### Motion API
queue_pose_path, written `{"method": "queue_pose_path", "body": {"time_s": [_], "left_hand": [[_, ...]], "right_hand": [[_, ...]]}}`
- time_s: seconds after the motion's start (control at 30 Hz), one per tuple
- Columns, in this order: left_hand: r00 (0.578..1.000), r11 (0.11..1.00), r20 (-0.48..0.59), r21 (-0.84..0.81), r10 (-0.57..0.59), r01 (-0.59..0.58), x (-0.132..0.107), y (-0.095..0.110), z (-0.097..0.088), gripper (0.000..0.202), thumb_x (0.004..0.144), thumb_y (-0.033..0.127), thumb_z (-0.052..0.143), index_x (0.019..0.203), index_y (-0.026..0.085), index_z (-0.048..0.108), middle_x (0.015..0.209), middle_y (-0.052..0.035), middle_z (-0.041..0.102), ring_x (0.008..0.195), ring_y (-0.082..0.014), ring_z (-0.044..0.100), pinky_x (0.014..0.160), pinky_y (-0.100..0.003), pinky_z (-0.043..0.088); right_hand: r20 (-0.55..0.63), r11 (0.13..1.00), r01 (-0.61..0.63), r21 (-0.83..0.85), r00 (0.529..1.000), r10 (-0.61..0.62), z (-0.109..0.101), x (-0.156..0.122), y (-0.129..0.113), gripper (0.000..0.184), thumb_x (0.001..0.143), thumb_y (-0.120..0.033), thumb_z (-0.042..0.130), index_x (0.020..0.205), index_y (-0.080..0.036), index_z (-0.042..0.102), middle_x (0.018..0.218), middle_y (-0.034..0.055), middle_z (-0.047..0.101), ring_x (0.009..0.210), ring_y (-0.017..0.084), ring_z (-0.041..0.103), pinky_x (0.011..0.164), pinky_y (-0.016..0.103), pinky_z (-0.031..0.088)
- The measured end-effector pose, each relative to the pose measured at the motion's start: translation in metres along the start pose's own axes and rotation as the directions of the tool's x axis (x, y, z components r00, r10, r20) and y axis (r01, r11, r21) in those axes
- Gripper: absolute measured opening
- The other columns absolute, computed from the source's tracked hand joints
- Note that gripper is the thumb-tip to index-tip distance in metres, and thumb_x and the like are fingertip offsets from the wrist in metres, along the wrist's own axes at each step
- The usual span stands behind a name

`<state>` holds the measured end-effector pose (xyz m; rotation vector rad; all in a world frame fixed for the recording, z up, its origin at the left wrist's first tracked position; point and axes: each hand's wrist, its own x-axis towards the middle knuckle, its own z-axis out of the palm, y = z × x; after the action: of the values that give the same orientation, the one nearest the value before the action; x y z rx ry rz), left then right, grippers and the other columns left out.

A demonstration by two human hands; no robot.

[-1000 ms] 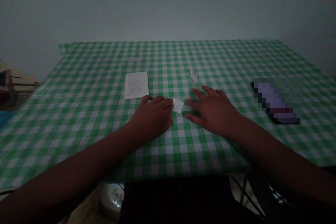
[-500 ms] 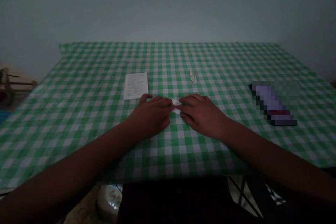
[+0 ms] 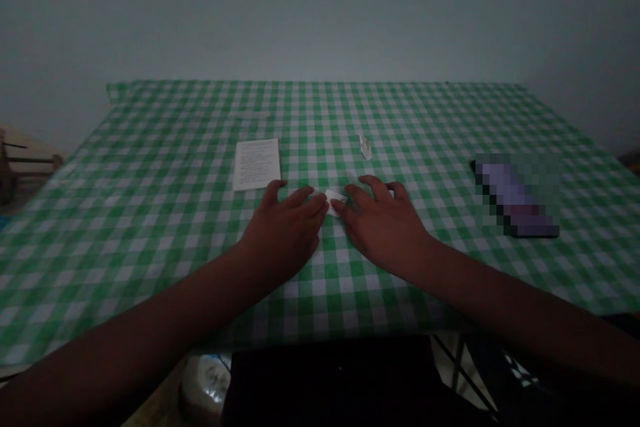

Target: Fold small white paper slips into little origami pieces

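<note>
A small white piece of folded printed paper [image 3: 336, 197] lies on the checked tablecloth between my hands. My left hand [image 3: 284, 227] rests palm down at its left side, fingers apart, the index fingertip touching the paper's edge. From the other side, my right hand [image 3: 383, 217] presses a fingertip onto the paper while its remaining fingers are spread and slightly bent. Both thumbs are partly hidden under the hands. Just beyond my left hand lies a flat white sheet or card [image 3: 257, 164] with lines of small print.
A small crumpled whitish scrap [image 3: 365, 147] lies beyond my right hand. Toward the right is a dark-edged phone [image 3: 515, 200], its screen pixelated. The green-and-white tablecloth [image 3: 320, 307] covers the table, which reaches a plain wall [image 3: 320, 13].
My fingers have spread apart and lifted somewhat, the right hand's most clearly. More of the small paper shows between the hands. The view has shifted slightly.
</note>
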<state>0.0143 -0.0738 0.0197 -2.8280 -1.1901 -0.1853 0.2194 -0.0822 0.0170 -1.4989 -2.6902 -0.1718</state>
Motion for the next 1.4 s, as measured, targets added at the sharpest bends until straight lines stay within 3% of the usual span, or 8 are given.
{"method": "queue_pose_path", "body": {"time_s": [0.2, 0.4, 0.6, 0.67, 0.73, 0.87, 1.17, 1.4], "left_hand": [[1.000, 0.999, 0.016, -0.023, -0.022, 0.022, -0.002, 0.000, -0.004, 0.043, 0.084, 0.011, 0.056, 0.125, 0.020, 0.067, 0.139, -0.0100, 0.064, 0.135, -0.0358, 0.052, 0.111, -0.066, 0.030], [0.997, 0.998, 0.063, -0.044, -0.042, 0.045, -0.005, -0.001, -0.010, 0.039, 0.085, 0.011, 0.055, 0.121, 0.018, 0.067, 0.140, -0.0101, 0.064, 0.132, -0.0343, 0.055, 0.111, -0.067, 0.029], [0.998, 0.996, 0.045, -0.076, -0.052, 0.055, 0.000, -0.008, -0.009, 0.026, 0.087, 0.013, 0.055, 0.109, 0.019, 0.069, 0.131, -0.0080, 0.069, 0.126, -0.0307, 0.059, 0.111, -0.062, 0.031], [0.995, 0.992, 0.043, -0.087, -0.086, 0.089, 0.004, -0.011, -0.004, 0.015, 0.091, 0.019, 0.055, 0.096, 0.018, 0.069, 0.115, -0.0080, 0.074, 0.116, -0.0299, 0.063, 0.105, -0.058, 0.038], [0.994, 0.986, 0.018, -0.126, -0.110, 0.111, 0.009, -0.014, 0.003, 0.016, 0.093, 0.025, 0.057, 0.100, 0.016, 0.068, 0.114, -0.0100, 0.072, 0.109, -0.0282, 0.065, 0.098, -0.050, 0.047], [0.998, 0.977, -0.054, -0.211, -0.027, 0.015, 0.016, -0.016, 0.020, 0.033, 0.094, 0.027, 0.063, 0.124, 0.014, 0.060, 0.132, -0.0123, 0.063, 0.123, -0.0276, 0.058, 0.103, -0.045, 0.048], [0.990, 0.978, -0.107, -0.177, 0.089, -0.107, 0.026, -0.025, 0.028, 0.019, 0.099, 0.019, 0.053, 0.111, 0.013, 0.066, 0.113, -0.0104, 0.067, 0.107, -0.0231, 0.060, 0.097, -0.041, 0.051], [0.988, 0.942, -0.127, -0.313, 0.085, -0.121, 0.026, -0.030, 0.031, 0.020, 0.095, 0.022, 0.061, 0.111, 0.014, 0.066, 0.111, -0.0101, 0.066, 0.106, -0.0235, 0.059, 0.098, -0.042, 0.051]], "right_hand": [[0.039, 0.995, -0.087, -0.042, 0.995, 0.088, -0.005, -0.003, 0.006, 0.038, 0.100, -0.028, 0.046, 0.131, -0.020, 0.067, 0.141, 0.0194, 0.059, 0.135, 0.045, 0.041, 0.093, 0.065, 0.041], [0.083, 0.995, -0.088, -0.052, 0.992, 0.092, -0.008, -0.003, 0.009, 0.040, 0.101, -0.027, 0.043, 0.134, -0.020, 0.064, 0.142, 0.0177, 0.059, 0.135, 0.043, 0.041, 0.095, 0.063, 0.041], [0.105, 0.997, -0.059, -0.041, 0.992, 0.063, -0.009, -0.002, 0.011, 0.040, 0.100, -0.026, 0.044, 0.136, -0.020, 0.062, 0.144, 0.0160, 0.058, 0.135, 0.042, 0.041, 0.095, 0.060, 0.042], [0.100, 0.999, -0.039, -0.027, 0.994, 0.041, -0.008, -0.001, 0.012, 0.039, 0.099, -0.027, 0.047, 0.134, -0.019, 0.063, 0.144, 0.0151, 0.057, 0.134, 0.042, 0.041, 0.094, 0.058, 0.042], [0.093, 1.000, -0.026, -0.006, 0.995, 0.026, -0.007, 0.000, 0.013, 0.038, 0.099, -0.027, 0.047, 0.132, -0.019, 0.064, 0.144, 0.0143, 0.057, 0.132, 0.040, 0.043, 0.094, 0.055, 0.042], [0.062, 0.998, 0.001, 0.058, 0.998, -0.005, -0.003, 0.002, 0.016, 0.035, 0.098, -0.026, 0.048, 0.126, -0.018, 0.067, 0.142, 0.0124, 0.058, 0.128, 0.037, 0.046, 0.094, 0.052, 0.043], [-0.032, 0.972, 0.029, 0.233, 0.999, -0.022, 0.010, 0.009, 0.026, 0.026, 0.096, -0.034, 0.058, 0.111, -0.017, 0.071, 0.128, 0.0122, 0.065, 0.118, 0.033, 0.051, 0.095, 0.049, 0.045], [-0.051, 0.924, 0.056, 0.379, 0.998, -0.040, 0.020, 0.013, 0.029, 0.023, 0.093, -0.034, 0.063, 0.108, -0.018, 0.068, 0.120, 0.0117, 0.066, 0.114, 0.029, 0.055, 0.094, 0.045, 0.045]]}}
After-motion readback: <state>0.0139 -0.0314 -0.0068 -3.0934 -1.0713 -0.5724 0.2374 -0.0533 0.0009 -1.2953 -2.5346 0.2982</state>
